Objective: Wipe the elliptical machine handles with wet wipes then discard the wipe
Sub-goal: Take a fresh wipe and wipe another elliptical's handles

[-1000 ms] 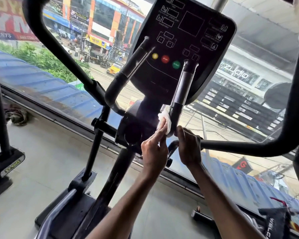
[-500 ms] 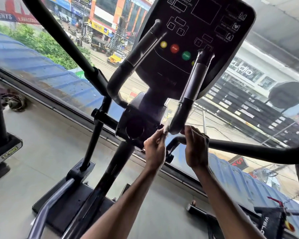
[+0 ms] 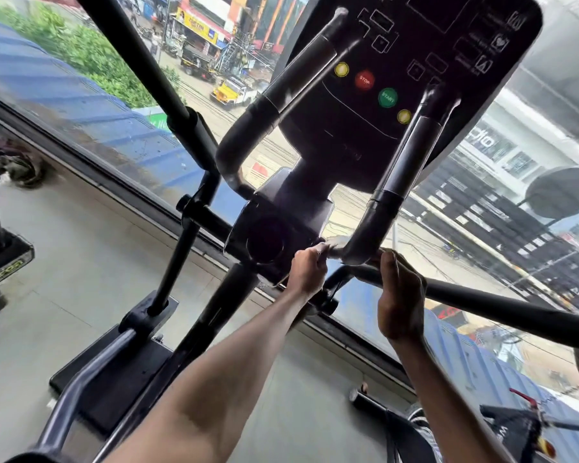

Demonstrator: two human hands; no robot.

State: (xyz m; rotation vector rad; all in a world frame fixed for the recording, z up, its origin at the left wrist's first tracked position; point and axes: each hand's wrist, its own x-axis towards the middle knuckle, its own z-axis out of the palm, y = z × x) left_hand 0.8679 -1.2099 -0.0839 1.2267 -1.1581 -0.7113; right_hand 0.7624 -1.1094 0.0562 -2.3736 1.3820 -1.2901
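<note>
The elliptical's right fixed handle (image 3: 405,168) rises from a bend near the column to the black console (image 3: 398,61). At that bend my left hand (image 3: 306,270) grips a white wet wipe (image 3: 335,244) against the bar, and only a small part of the wipe shows past the fingers. Just to its right my right hand (image 3: 400,295) curls round the base of the same handle where it meets the long moving arm (image 3: 498,304). The left fixed handle (image 3: 274,95) stands untouched.
The machine's column and base (image 3: 121,379) stand on a grey floor in front of a large window (image 3: 81,105). Another machine's foot (image 3: 0,259) is at the far left. A dark bag or equipment (image 3: 515,429) lies at the lower right.
My left hand has slid the wipe down the right handle from below its silver section to the bottom bend. The right hand stayed at the base. The camera moved closer.
</note>
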